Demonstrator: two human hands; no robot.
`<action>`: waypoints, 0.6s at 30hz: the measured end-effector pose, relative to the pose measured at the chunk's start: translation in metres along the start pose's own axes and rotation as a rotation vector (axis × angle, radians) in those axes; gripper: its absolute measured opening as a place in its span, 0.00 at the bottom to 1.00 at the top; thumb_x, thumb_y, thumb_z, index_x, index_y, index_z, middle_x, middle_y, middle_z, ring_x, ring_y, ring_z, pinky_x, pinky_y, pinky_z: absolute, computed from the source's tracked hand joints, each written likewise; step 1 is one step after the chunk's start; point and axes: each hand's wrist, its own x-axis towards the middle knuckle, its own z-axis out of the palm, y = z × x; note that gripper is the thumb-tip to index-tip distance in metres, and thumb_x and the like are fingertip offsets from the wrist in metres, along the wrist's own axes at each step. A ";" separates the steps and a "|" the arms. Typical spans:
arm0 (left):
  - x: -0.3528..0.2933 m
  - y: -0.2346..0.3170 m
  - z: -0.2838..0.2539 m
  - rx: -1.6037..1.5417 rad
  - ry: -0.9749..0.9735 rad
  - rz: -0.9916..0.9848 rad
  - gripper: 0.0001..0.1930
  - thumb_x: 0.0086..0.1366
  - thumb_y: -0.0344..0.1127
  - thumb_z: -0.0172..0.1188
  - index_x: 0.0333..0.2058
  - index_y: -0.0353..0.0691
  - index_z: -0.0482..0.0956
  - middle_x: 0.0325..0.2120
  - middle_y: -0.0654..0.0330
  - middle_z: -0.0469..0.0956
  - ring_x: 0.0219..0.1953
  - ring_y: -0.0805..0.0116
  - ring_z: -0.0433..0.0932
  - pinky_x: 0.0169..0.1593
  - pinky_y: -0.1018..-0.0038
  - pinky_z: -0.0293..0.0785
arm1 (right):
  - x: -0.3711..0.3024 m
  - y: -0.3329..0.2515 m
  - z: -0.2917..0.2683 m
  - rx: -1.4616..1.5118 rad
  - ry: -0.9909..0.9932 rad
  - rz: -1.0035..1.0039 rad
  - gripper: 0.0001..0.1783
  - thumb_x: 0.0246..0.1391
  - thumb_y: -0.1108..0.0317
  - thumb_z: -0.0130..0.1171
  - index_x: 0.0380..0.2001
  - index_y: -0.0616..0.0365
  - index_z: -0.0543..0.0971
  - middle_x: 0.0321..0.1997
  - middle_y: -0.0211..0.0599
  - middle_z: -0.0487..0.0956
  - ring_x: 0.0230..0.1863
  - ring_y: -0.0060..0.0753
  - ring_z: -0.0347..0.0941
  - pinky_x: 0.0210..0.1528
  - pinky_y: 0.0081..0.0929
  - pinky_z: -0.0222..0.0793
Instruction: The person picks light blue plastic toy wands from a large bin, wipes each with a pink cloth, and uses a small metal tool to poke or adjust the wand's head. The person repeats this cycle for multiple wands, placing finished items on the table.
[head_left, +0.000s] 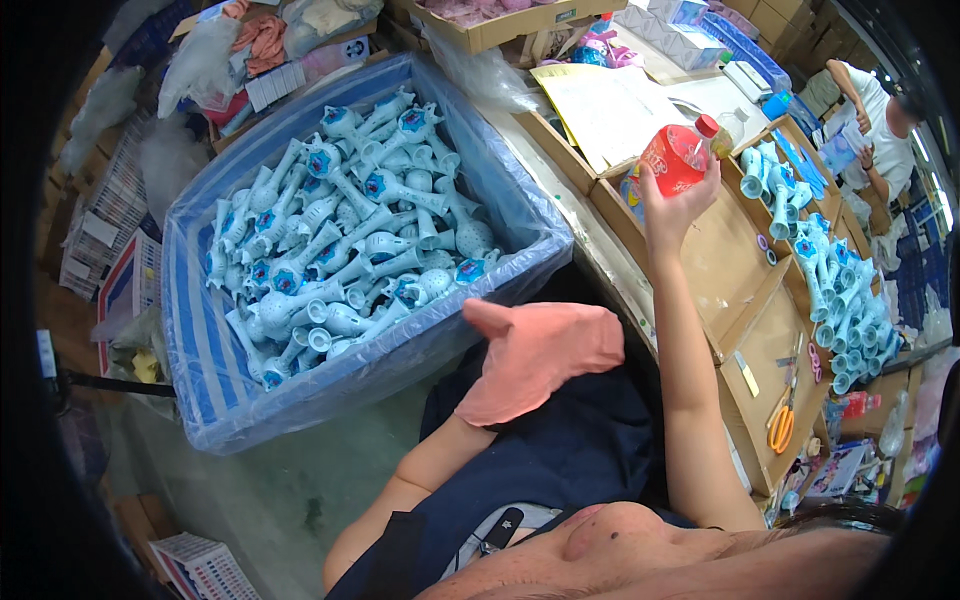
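Note:
My right hand (674, 213) is raised over the workbench, its fingers wrapped round a plastic drink bottle (672, 160) with a red label and red cap. The bottle tilts to the upper right. A salmon-pink glove covers my left hand (545, 350), which hangs above my dark-clothed lap. Its thumb stands apart from the fingers and it holds nothing that I can see. Close to the glove is a large blue crate (360, 425) lined with clear plastic, heaped with light-blue plastic toy parts (345, 230), flared at one end, several with darker blue star-shaped pieces.
Cardboard trays (720, 290) line the bench, with orange-handled scissors (782, 425) at the near end. More light-blue parts (845, 300) are piled along its right side. Papers (610, 115) lie farther back. A person (885, 140) is at the upper right. Boxes and bags crowd the left.

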 end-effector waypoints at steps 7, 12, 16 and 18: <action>-0.014 -0.012 0.002 -3.047 0.257 -0.507 0.26 0.53 0.42 0.68 0.49 0.41 0.71 0.47 0.60 0.70 0.53 0.66 0.69 0.59 0.71 0.66 | 0.012 0.046 0.014 0.361 -0.137 0.456 0.55 0.39 0.64 0.80 0.65 0.65 0.56 0.64 0.47 0.63 0.66 0.39 0.64 0.68 0.36 0.62; -0.006 -0.022 0.009 -3.732 0.380 -0.550 0.24 0.48 0.39 0.71 0.43 0.42 0.73 0.40 0.63 0.71 0.47 0.70 0.73 0.53 0.73 0.71 | 0.014 0.015 -0.036 0.282 -0.380 0.101 0.44 0.39 0.64 0.79 0.58 0.62 0.67 0.58 0.46 0.72 0.63 0.43 0.68 0.68 0.40 0.60; 0.017 -0.034 0.018 -3.167 -0.198 0.663 0.29 0.54 0.50 0.72 0.49 0.41 0.73 0.43 0.65 0.73 0.51 0.68 0.72 0.56 0.69 0.70 | 0.009 -0.009 -0.089 -0.021 -0.582 -0.548 0.40 0.40 0.70 0.73 0.59 0.52 0.70 0.62 0.39 0.72 0.66 0.42 0.66 0.73 0.48 0.48; 0.016 -0.033 0.019 -3.409 -0.047 0.357 0.34 0.54 0.55 0.71 0.51 0.37 0.72 0.42 0.60 0.76 0.48 0.64 0.74 0.54 0.66 0.73 | 0.007 -0.014 -0.101 -0.142 -0.642 -0.795 0.37 0.43 0.71 0.68 0.60 0.45 0.71 0.64 0.33 0.72 0.68 0.37 0.65 0.75 0.50 0.42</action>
